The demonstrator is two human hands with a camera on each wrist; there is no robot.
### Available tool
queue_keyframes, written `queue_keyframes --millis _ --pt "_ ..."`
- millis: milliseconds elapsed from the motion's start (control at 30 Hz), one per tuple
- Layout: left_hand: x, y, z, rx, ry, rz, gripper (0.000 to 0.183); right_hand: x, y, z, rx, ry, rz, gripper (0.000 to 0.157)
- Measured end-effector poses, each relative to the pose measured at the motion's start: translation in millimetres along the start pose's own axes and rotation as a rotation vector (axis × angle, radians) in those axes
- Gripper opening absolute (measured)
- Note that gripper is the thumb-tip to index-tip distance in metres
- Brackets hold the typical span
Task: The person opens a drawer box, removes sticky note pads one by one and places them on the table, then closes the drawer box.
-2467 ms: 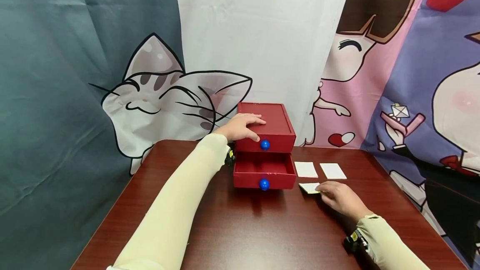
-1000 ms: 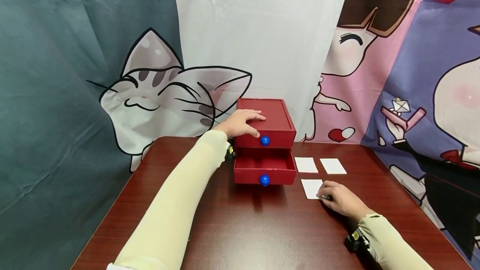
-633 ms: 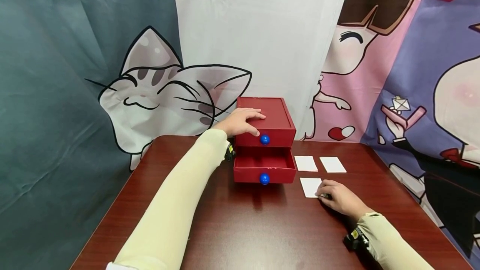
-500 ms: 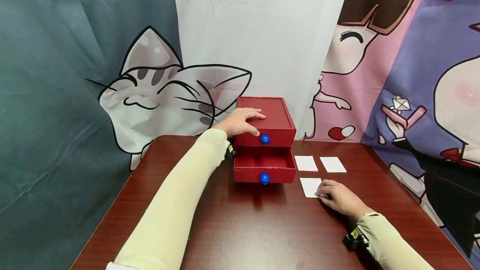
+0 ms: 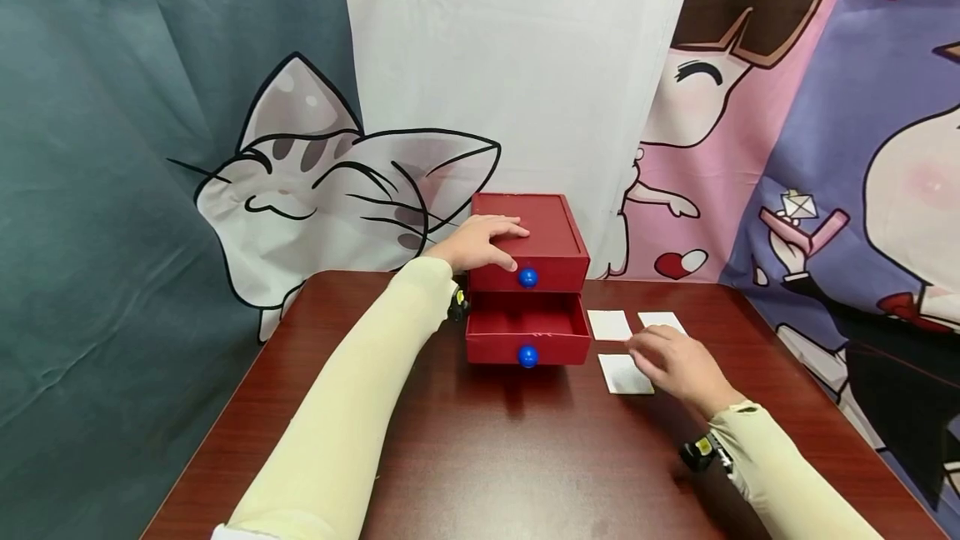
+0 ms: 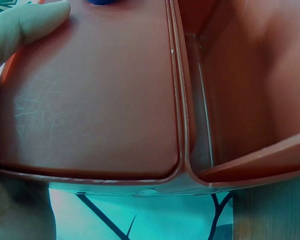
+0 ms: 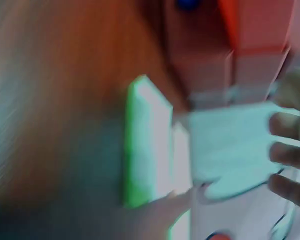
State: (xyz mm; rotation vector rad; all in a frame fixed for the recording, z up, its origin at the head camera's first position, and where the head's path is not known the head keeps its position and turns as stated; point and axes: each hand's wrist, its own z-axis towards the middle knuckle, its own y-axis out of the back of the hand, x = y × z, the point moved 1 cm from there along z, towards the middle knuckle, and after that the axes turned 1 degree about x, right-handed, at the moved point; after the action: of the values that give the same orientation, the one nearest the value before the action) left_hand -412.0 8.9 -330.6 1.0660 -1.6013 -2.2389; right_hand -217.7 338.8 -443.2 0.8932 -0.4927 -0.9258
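Note:
A small red drawer box [image 5: 536,227] stands at the back of the table. My left hand [image 5: 478,243] rests on its left top edge, fingers laid over the top and thumb against the upper drawer's front [image 6: 95,90]. The lower drawer [image 5: 562,348] is pulled out and its visible inside is bare. My right hand [image 5: 678,367] hovers with loose fingers over the right side of a white square note pad [image 5: 622,375], holding nothing. Blurred in the right wrist view, that pad [image 7: 149,145] shows a green edge.
Two more white squares lie behind the pad, the left one [image 5: 609,325] beside the drawer box and the right one [image 5: 662,320] partly behind my right hand. Blue knobs [image 5: 528,356] stick out from the drawers. A printed cloth [image 5: 525,65] hangs behind the table [image 5: 480,448].
My right hand first laid the front pad flat, then let go of it and rose slightly away from the table. The left hand has stayed on the drawer box.

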Motion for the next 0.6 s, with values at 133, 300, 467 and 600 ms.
queue_keyframes --millis 133,300,467,600 --pt "-0.1 0.7 -1.0 -0.002 0.008 -0.020 0.057 28 18.5 29 -0.254 0.082 -0.062 0.017" --pt "0.0 0.6 -1.6 -0.010 0.005 -0.021 0.057 70 22.3 61 -0.376 0.257 -0.032 0.020" --pt "-0.6 1.1 -1.8 -0.019 0.003 -0.020 0.057 104 6.4 79 -0.282 0.308 -0.018 0.027" --pt "-0.8 -0.2 -1.4 -0.020 0.006 -0.021 0.057 119 -13.0 84 -0.137 0.266 -0.047 0.035"
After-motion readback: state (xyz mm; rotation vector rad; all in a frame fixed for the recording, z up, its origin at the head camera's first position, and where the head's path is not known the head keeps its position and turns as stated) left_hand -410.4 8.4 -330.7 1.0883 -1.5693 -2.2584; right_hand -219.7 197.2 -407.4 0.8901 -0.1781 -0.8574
